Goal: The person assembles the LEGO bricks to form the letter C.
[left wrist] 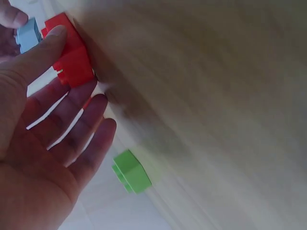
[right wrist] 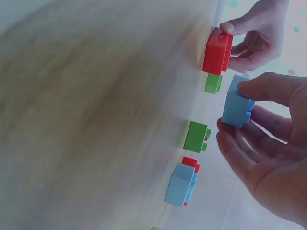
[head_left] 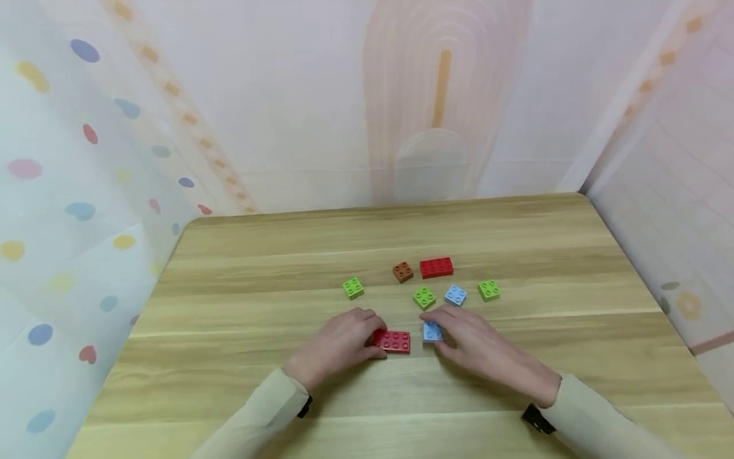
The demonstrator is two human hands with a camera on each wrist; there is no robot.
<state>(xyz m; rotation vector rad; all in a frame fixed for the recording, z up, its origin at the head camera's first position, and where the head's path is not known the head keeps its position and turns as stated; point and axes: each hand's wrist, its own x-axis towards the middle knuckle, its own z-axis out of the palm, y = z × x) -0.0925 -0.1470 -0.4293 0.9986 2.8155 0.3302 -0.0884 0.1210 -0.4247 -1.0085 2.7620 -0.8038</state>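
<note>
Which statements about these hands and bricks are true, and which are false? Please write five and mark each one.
1. The left hand holds a red brick. True.
2. The right hand holds nothing. False: it holds a blue brick.
3. The two held bricks are joined. False: a gap separates them.
4. Three green bricks lie on the table. True.
5. In the head view, the brown brick lies left of the other red brick. True.

Beyond the wood-grain table [head_left: 258,261], the far wall [head_left: 304,95] bears a pinkish arch [head_left: 387,95]; coloured spots [head_left: 40,335] dot the left wall [head_left: 54,131], faint lines [head_left: 713,343] the right wall [head_left: 671,223].
</note>
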